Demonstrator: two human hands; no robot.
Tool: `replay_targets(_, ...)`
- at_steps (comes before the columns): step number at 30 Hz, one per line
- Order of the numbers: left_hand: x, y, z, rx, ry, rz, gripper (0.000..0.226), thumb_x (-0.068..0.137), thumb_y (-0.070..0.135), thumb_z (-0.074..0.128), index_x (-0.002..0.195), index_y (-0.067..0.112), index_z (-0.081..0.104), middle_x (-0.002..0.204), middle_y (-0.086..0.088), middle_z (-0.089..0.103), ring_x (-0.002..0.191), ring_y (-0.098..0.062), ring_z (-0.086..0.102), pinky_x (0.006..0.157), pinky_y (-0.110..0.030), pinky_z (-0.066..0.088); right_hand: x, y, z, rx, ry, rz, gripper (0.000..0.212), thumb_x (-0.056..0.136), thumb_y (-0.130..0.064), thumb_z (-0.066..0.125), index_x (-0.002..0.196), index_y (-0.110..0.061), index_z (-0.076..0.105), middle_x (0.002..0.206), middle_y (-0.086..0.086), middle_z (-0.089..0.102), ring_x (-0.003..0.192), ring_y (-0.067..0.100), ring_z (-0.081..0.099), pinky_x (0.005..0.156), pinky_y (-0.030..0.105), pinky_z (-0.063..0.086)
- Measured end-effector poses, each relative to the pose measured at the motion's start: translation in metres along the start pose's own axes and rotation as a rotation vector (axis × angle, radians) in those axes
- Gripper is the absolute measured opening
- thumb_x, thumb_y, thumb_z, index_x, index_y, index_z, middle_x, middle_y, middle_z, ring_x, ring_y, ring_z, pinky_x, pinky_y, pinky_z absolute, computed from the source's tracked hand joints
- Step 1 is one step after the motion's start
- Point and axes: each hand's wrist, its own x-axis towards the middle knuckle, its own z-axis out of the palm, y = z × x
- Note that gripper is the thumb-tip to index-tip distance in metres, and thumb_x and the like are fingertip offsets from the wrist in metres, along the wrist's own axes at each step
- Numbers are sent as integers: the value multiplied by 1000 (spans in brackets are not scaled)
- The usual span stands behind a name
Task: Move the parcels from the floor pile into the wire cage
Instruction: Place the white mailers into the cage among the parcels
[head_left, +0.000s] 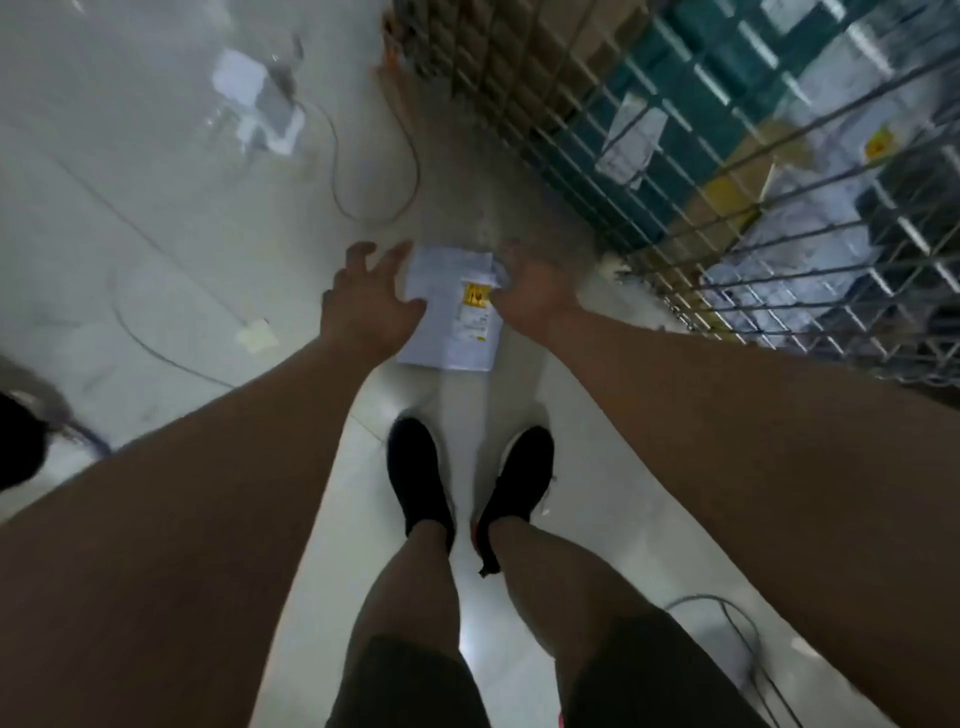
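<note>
Now, at the far left edge a dark shape (18, 447) is cut off by the frame, too blurred to name. Next to it a thin grey cable (156, 345) curves over the pale floor (130, 234), passing a small cream scrap (257, 336). Higher up lies a blurred white packet (260, 104), and just right of it an orange cord (400, 166) loops across the tiles. Your left hand (366, 306) reaches down with its fingers spread wide, the thumb side lying over the left edge of the white mailer parcel (441, 332). That parcel lies flat on the floor straight in front of your black shoes (420, 478), outside the cage and near its corner, and a label with a yellow patch (475, 297) sits on its right half. Your right hand (535, 296) is at the parcel's crumpled upper right corner; its fingers are smeared by motion, so you cannot tell whether they pinch the bag or only touch it. To the right stands the wire cage (727, 291), its mesh wall running diagonally up the frame, with teal packs (691, 104), brown cartons (748, 171) and white bags (831, 228) already inside. Low on the right another grey cable (727, 613) arcs across the floor.
</note>
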Motion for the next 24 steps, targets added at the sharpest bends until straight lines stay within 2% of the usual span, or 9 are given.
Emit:
replay_targets(2, 19, -22, 41, -47, -30, -43, 80, 88, 45, 71, 158, 40, 32, 160, -8, 28, 136, -38, 46, 113, -49, 37, 29, 19, 34, -16, -55, 30, 86, 92, -23, 70, 163, -19, 21, 160, 19, 35, 144, 34, 41, 115, 36, 37)
replay_targets(5, 54, -56, 98, -87, -81, -89, 83, 87, 44, 72, 158, 42, 30, 159, -8, 28, 134, -38, 49, 113, -50, 38, 76, 48, 86, 22, -116, 105, 110, 87, -26, 79, 165, -32, 2, 160, 24, 23, 141, 39, 43, 114, 40, 41)
replay_targets(9, 108, -92, 167, -148, -105, -146, 91, 85, 37, 76, 160, 39, 24, 154, -17, 31, 132, -42, 49, 113, -51, 40, 134, 90, 150, 39, -157, 128, 125, 83, -27, 84, 163, -32, -13, 161, 24, 21, 145, 38, 37, 113, 39, 41)
replay_targets(13, 156, -121, 218, -280, -120, -163, 99, 83, 27, 81, 163, 28, 22, 148, -22, 42, 131, -39, 52, 108, -43, 47, 176, 129, 195, 94, -113, 181, 130, 77, -34, 88, 161, -40, -12, 154, 25, 23, 136, 41, 44, 114, 43, 41)
replay_targets(17, 171, -122, 248, -361, -114, -151, 103, 83, 28, 82, 164, 32, 19, 149, -21, 42, 138, -36, 46, 109, -36, 40, 189, 142, 215, 190, -22, 153, 128, 76, -36, 87, 163, -37, -7, 146, 16, 41, 131, 34, 51, 114, 40, 42)
replay_targets(20, 162, -115, 244, -388, -71, -149, 104, 80, 27, 84, 163, 31, 20, 147, -20, 40, 135, -35, 47, 108, -33, 39, 180, 134, 212, 190, 41, 126, 128, 73, -39, 88, 164, -35, -3, 136, 17, 44, 123, 35, 57, 109, 41, 46)
replay_targets(24, 130, -104, 197, -396, -13, -115, 106, 77, 23, 85, 163, 25, 23, 148, -19, 35, 132, -30, 48, 101, -21, 33, 142, 107, 182, 182, 91, 26, 123, 73, -35, 85, 164, -31, 3, 125, 14, 45, 121, 33, 52, 103, 35, 46)
